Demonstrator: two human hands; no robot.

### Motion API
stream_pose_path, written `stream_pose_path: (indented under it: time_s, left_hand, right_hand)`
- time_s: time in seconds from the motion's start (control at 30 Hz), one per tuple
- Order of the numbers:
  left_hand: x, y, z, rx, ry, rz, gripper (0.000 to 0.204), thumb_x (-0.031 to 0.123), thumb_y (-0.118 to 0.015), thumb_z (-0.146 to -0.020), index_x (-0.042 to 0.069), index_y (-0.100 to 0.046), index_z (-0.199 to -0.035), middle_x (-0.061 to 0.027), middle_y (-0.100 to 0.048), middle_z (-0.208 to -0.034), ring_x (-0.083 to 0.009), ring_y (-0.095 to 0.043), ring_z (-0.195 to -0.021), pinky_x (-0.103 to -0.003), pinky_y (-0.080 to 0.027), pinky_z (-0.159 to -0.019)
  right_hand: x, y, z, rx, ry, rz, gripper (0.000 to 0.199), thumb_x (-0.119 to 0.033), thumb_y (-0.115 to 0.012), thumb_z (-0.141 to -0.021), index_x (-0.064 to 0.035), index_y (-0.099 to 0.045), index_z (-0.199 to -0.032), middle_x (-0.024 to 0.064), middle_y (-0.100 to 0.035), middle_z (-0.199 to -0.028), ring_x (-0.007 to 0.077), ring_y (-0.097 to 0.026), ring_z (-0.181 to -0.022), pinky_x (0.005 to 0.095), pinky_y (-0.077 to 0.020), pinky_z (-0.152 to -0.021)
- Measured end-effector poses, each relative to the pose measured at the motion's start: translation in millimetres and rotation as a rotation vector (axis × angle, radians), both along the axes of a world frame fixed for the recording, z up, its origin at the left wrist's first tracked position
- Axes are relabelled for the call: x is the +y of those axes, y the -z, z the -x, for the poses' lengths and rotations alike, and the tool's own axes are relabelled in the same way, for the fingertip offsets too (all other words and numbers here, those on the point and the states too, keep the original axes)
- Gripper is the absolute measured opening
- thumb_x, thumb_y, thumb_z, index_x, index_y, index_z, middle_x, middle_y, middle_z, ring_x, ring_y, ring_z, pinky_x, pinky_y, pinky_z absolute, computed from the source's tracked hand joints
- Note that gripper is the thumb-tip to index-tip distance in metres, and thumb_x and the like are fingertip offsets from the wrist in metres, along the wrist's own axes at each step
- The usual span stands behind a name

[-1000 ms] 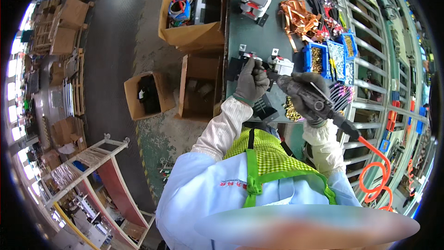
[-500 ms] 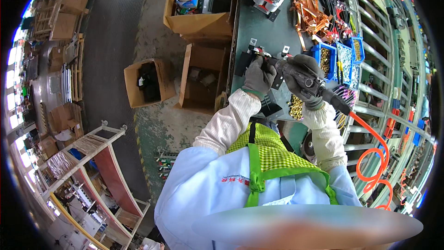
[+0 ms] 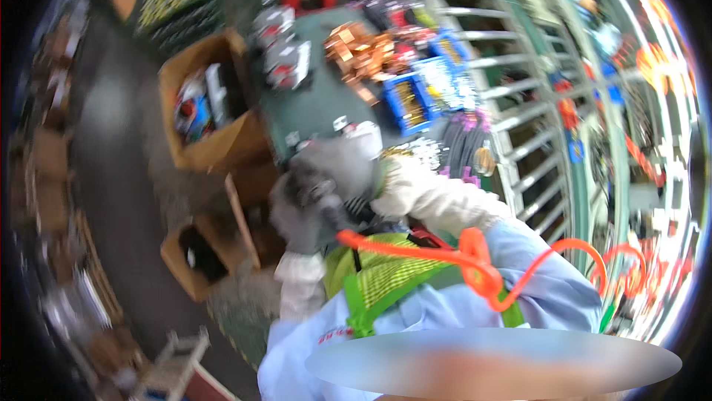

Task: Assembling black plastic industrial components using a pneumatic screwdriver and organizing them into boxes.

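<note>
Close to the chest, the left hand (image 3: pixel 297 215) and the right hand (image 3: pixel 345 171), both in grey gloves, curl together around a dark tool (image 3: pixel 326 204), though blur hides how tightly the fingers grip; an orange coiled hose (image 3: pixel 475 260) runs from the tool across the yellow-green vest (image 3: pixel 378 278); left, an open cardboard box (image 3: pixel 194 252) stands on the floor; farther off, a larger box (image 3: pixel 215 145) holds mixed parts; far right, blue bins (image 3: pixel 415 100) sit on the green bench (image 3: pixel 311 112).
</note>
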State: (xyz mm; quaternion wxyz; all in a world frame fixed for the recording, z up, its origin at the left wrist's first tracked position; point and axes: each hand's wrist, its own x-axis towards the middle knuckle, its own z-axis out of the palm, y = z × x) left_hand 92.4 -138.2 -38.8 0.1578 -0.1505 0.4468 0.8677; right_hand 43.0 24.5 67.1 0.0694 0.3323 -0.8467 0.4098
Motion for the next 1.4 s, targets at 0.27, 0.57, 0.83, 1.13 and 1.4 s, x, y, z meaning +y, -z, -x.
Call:
stream_pose_path:
  time_s: [0.27, 0.57, 0.83, 1.13, 1.4]
  left_hand:
    - [8, 33, 46, 0.531, 0.081, -0.030, 0.017, 0.024, -0.055, -0.094, 0.011, -0.053, -0.104, -0.0024, -0.058, -0.099, -0.0135, -0.058, -0.096, -0.032, -0.050, -0.085]
    - [-11, 72, 36, 0.249, 0.089, 0.260, 0.042, 0.043, -0.045, -0.092, 0.008, -0.050, -0.115, -0.0029, -0.054, -0.103, -0.0139, -0.052, -0.096, -0.028, -0.045, -0.087]
    - [-2, 80, 28, 0.363, 0.012, 0.130, 0.041, 0.043, -0.046, -0.093, 0.010, -0.050, -0.116, -0.0006, -0.051, -0.096, -0.0130, -0.051, -0.086, -0.025, -0.045, -0.083]
    - [4, 91, 44, 0.517, -0.143, 0.330, 0.040, 0.013, -0.059, -0.090, 0.009, -0.047, -0.129, -0.0055, -0.061, -0.112, -0.0187, -0.062, -0.096, -0.032, -0.051, -0.086]
    - [-7, 19, 36, 0.650, 0.079, 1.125, 0.063, 0.017, -0.064, -0.085, 0.002, -0.037, -0.140, -0.0241, -0.054, -0.128, -0.0422, -0.055, -0.116, -0.046, -0.045, -0.098]
  right_hand:
    - [-12, -21, -3, -0.049, 0.034, -0.191, 0.057, -0.029, -0.074, -0.063, -0.0087, -0.055, -0.112, 0.0131, -0.060, -0.094, 0.0353, -0.061, -0.087, 0.0468, -0.0511, -0.074]
    - [-14, -2, -3, -0.024, 0.091, -0.122, 0.043, -0.027, -0.075, -0.066, -0.0144, -0.056, -0.102, 0.0096, -0.060, -0.092, 0.0347, -0.063, -0.084, 0.0473, -0.0516, -0.070]
    - [-17, -1, -1, -0.017, 0.101, -0.095, 0.048, -0.027, -0.075, -0.066, -0.0120, -0.055, -0.107, 0.0115, -0.061, -0.094, 0.0357, -0.063, -0.084, 0.0467, -0.0526, -0.071]
    - [-6, -14, -8, -0.096, 0.106, -0.109, 0.056, -0.028, -0.077, -0.064, -0.0091, -0.058, -0.113, 0.0134, -0.064, -0.097, 0.0372, -0.063, -0.089, 0.0448, -0.0522, -0.078]
    - [34, -28, -71, -0.498, 0.227, 0.294, 0.033, -0.015, -0.073, -0.084, 0.0004, -0.060, -0.110, 0.0123, -0.068, -0.102, 0.0201, -0.069, -0.089, 0.0313, -0.0560, -0.072]
